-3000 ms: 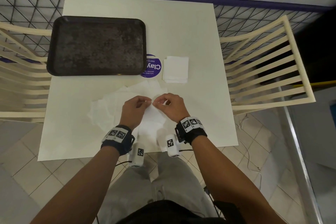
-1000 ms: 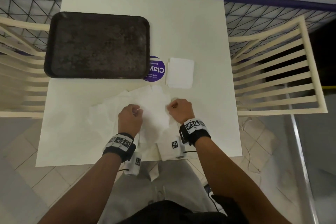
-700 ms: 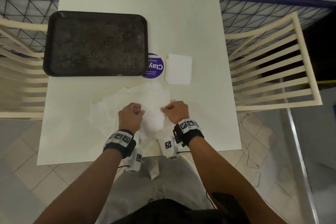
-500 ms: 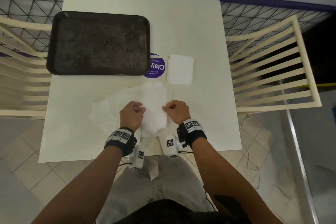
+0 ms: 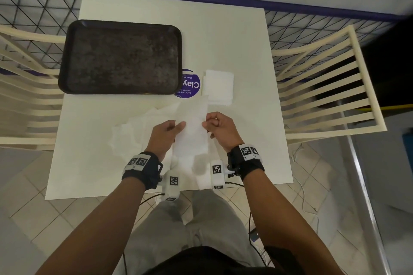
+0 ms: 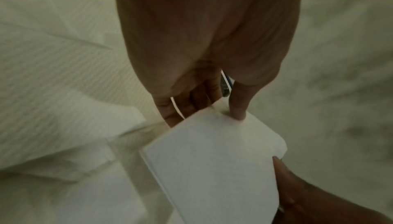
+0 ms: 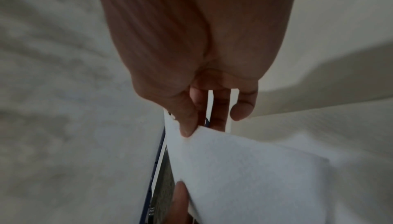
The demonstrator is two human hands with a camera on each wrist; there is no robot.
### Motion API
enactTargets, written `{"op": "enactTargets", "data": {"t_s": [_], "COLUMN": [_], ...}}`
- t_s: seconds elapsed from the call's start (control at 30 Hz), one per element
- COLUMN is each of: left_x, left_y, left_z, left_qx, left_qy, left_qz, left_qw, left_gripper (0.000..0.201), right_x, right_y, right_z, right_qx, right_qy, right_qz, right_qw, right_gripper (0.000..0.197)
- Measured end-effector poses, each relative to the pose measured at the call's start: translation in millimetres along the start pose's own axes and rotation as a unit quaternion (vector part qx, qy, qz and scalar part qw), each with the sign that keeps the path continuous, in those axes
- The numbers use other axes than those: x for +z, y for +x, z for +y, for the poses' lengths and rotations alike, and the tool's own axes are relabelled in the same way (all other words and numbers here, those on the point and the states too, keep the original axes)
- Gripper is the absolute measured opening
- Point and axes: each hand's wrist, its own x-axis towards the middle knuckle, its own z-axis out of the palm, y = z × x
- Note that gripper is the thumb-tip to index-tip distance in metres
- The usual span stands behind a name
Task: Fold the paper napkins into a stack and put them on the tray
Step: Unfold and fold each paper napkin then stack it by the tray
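A white napkin, folded into a long strip, is held above the table between both hands. My left hand pinches its left edge; in the left wrist view the thumb and fingers clamp the napkin. My right hand pinches the right edge, and in the right wrist view the thumb presses the sheet. Loose unfolded napkins lie crumpled under and left of the hands. A small stack of folded napkins sits beyond the right hand. The dark tray lies at the far left with nothing on it.
A round purple sticker lies between the tray and the folded stack. Cream slatted chairs stand at the left and right of the white table. A wire fence runs behind the table's far edge.
The hands were low on the napkin pile with the sheet spread wide. Now they have lifted it, and it stands as a narrow folded strip between them.
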Motion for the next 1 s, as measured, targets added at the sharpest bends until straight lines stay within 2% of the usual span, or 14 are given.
{"op": "enactTargets", "data": {"t_s": [0.1, 0.17, 0.3, 0.4, 0.6, 0.73, 0.8, 0.9, 1.0], "left_x": [2, 2, 1, 1, 3, 2, 2, 0, 0], "left_y": [-4, -7, -8, -8, -14, -15, -13, -7, -5], "left_z": [3, 5, 4, 2, 12, 13, 10, 2, -3], "left_qx": [0.022, 0.030, 0.037, 0.026, -0.005, -0.018, -0.019, 0.009, 0.020], "left_qy": [-0.038, -0.058, -0.065, -0.084, -0.141, -0.170, -0.155, -0.091, -0.041], "left_qz": [0.008, 0.005, 0.002, -0.002, 0.008, -0.003, 0.005, 0.026, 0.031], "left_qw": [0.999, 0.998, 0.997, 0.996, 0.990, 0.985, 0.988, 0.996, 0.998], "left_gripper": [0.025, 0.019, 0.016, 0.016, 0.027, 0.030, 0.026, 0.013, 0.012], "right_x": [-3, -4, -3, -2, 0, -2, -3, -2, -2], "right_y": [-2, -3, -4, -7, -13, -16, -16, -14, -13], "right_z": [-2, -1, 3, 3, -5, -6, -3, 2, 4], "right_qx": [0.006, -0.004, -0.016, -0.028, 0.003, 0.014, -0.010, -0.028, -0.037], "right_qy": [0.002, -0.014, -0.004, 0.016, 0.053, 0.066, 0.026, -0.001, -0.007], "right_qz": [-0.013, -0.013, 0.003, -0.009, 0.000, -0.003, -0.003, 0.002, 0.005], "right_qw": [1.000, 1.000, 1.000, 0.999, 0.999, 0.998, 1.000, 1.000, 0.999], "right_gripper": [0.023, 0.023, 0.018, 0.010, 0.027, 0.019, 0.014, 0.026, 0.031]}}
